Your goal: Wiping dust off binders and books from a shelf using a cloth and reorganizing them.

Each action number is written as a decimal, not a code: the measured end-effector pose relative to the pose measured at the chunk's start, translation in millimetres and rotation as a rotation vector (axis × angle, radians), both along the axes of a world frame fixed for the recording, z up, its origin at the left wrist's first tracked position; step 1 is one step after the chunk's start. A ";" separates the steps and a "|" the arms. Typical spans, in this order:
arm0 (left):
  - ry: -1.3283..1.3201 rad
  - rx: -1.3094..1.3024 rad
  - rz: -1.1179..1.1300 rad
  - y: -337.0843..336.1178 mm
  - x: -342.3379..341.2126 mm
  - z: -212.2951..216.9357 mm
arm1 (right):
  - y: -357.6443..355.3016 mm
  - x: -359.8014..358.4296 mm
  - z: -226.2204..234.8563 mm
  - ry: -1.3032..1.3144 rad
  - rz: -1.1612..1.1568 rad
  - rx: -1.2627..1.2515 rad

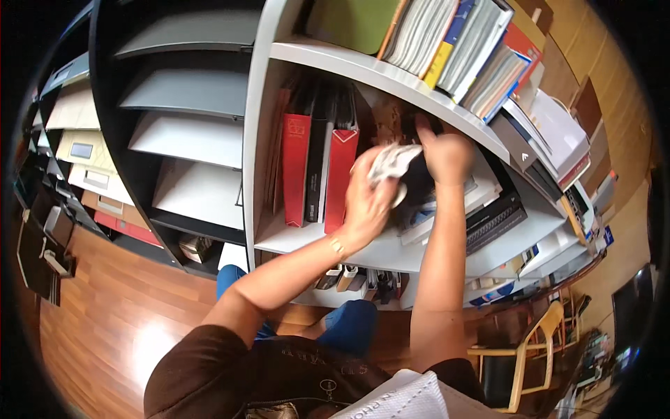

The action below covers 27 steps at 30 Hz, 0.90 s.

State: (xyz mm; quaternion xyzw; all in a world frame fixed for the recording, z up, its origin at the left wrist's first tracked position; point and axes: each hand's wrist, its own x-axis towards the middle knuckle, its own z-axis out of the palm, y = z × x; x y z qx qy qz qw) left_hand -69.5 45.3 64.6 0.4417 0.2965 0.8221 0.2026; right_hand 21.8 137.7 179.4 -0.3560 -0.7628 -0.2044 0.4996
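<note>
My left hand (368,202) is closed on a crumpled whitish cloth (395,162) inside the middle compartment of a white bookshelf (335,61). To its right, my right hand (449,159) reaches into the same compartment, smeared by motion; whether it holds anything is hidden. Between the hands is a dark object (417,180) whose kind I cannot make out. Red binders (296,167) and a black binder (317,157) stand upright left of my left hand. Beside my right forearm, black books or boxes (495,222) lie stacked at a tilt.
Thick books (422,31) line the shelf above. More books and papers (555,133) fill the right side. Dark shelving with grey and white boards (185,133) stands at left. A wooden chair (541,349) is at the lower right on the wooden floor (112,307).
</note>
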 end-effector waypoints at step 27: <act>0.367 -0.205 0.228 203.6 22.9 13.4 | 33.8 70.4 -11.6 0.274 0.082 0.016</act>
